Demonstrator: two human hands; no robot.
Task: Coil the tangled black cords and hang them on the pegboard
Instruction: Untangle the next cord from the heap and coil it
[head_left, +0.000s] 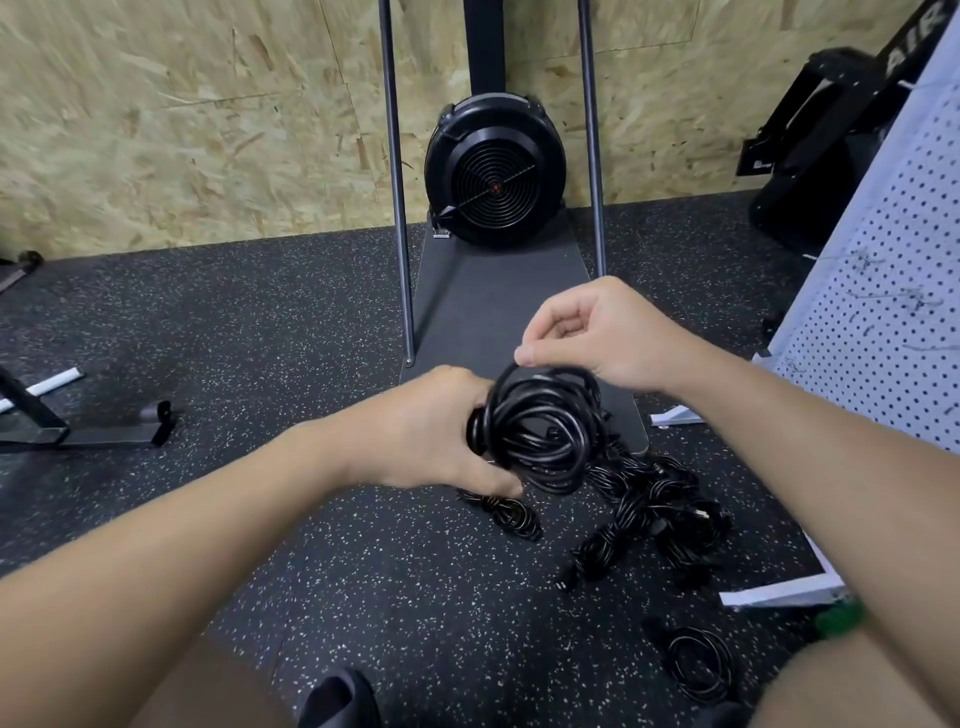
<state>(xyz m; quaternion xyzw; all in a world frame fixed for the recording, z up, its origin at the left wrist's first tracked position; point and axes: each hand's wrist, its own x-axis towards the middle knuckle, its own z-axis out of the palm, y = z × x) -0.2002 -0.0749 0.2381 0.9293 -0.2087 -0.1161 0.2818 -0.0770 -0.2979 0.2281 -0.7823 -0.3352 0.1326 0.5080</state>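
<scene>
Above the speckled floor (311, 545), the left hand (441, 426) clenches a half-wound cord coil (543, 431) while the right hand (597, 332) pinches its top loop; coiling seems underway. Beyond lie tangled cords (654, 509); next, finishing the wrap, then reaching the pegboard (883, 291) at right.

A black fan housing (494, 174) stands beyond the hands against an OSB wall (182, 119) (speckled rubber floor (249, 332) below them).

Left hand (447, 431) grips, right hand (597, 332) pinches.
</scene>
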